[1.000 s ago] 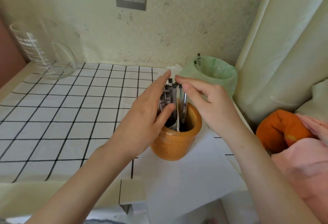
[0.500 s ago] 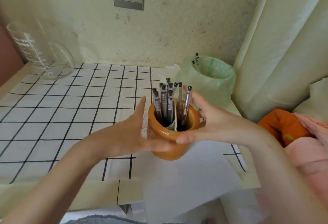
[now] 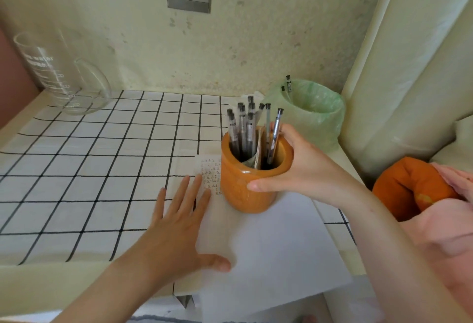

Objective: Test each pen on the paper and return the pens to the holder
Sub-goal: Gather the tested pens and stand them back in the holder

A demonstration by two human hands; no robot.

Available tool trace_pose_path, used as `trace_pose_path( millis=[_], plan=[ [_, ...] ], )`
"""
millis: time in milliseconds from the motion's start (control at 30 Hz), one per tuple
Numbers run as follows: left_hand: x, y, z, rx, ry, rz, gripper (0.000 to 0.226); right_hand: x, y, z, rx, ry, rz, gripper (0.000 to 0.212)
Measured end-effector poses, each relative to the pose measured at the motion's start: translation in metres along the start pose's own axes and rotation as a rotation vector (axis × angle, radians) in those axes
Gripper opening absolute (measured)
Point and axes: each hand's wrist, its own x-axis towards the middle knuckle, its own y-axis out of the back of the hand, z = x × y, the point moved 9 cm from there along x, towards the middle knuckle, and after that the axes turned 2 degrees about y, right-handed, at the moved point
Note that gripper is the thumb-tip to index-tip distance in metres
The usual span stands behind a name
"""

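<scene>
- Jug (image 3: 61,74): one, far left by the wall, out of the work area.
- Left hand (image 3: 179,222): flat, fingers spread wide on the left edge of the paper (image 3: 276,251), likely pinning the sheet.
- Paper: one sheet, with rows of small test marks in its top-left corner.
- Holder (image 3: 245,184): one, upright on the paper.
- Pens (image 3: 245,128): about ten in the holder, caps overlap. Two sit right of a divider.
- Right hand (image 3: 307,169): thumb in front, fingers behind, wrapped round the holder, probably to steady or shift it.
- Bin (image 3: 330,117): one.
- Bin pens (image 3: 288,84): two, likely rejects.
</scene>
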Motion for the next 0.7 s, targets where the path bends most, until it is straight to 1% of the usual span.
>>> trace_pose_path(
  millis=[67, 167, 233, 300, 367, 467, 533, 633, 700],
  plan=[
    [0.004, 0.003, -0.003, 0.001, -0.029, -0.01, 0.129, 0.005, 0.006, -0.002, 0.063, 0.014, 0.071, 0.088],
    [0.008, 0.008, -0.012, -0.012, -0.04, -0.017, 0.116, 0.017, 0.014, -0.002, 0.102, 0.017, 0.19, 0.097],
    [0.009, 0.011, -0.017, -0.019, -0.05, -0.008, 0.118, 0.027, 0.015, 0.0, 0.115, 0.004, 0.253, 0.105],
    [0.01, 0.01, -0.02, -0.028, -0.052, -0.017, 0.119, 0.039, 0.014, 0.002, 0.122, -0.009, 0.293, 0.107],
    [0.01, 0.009, -0.023, -0.043, -0.037, -0.021, 0.121, 0.051, 0.01, 0.001, 0.111, -0.018, 0.321, 0.106],
    [0.01, 0.009, -0.023, -0.034, -0.028, -0.021, 0.113, 0.067, 0.003, 0.001, 0.083, -0.02, 0.35, 0.105],
    [0.011, 0.009, -0.023, -0.039, -0.027, -0.021, 0.119, 0.074, -0.001, 0.003, 0.074, -0.023, 0.356, 0.103],
    [0.013, 0.007, -0.022, -0.057, -0.043, -0.009, 0.115, 0.082, -0.004, 0.006, 0.064, -0.03, 0.367, 0.102],
    [0.014, 0.006, -0.023, -0.059, -0.049, -0.012, 0.115, 0.085, -0.004, 0.007, 0.067, -0.016, 0.371, 0.096]
  ],
)
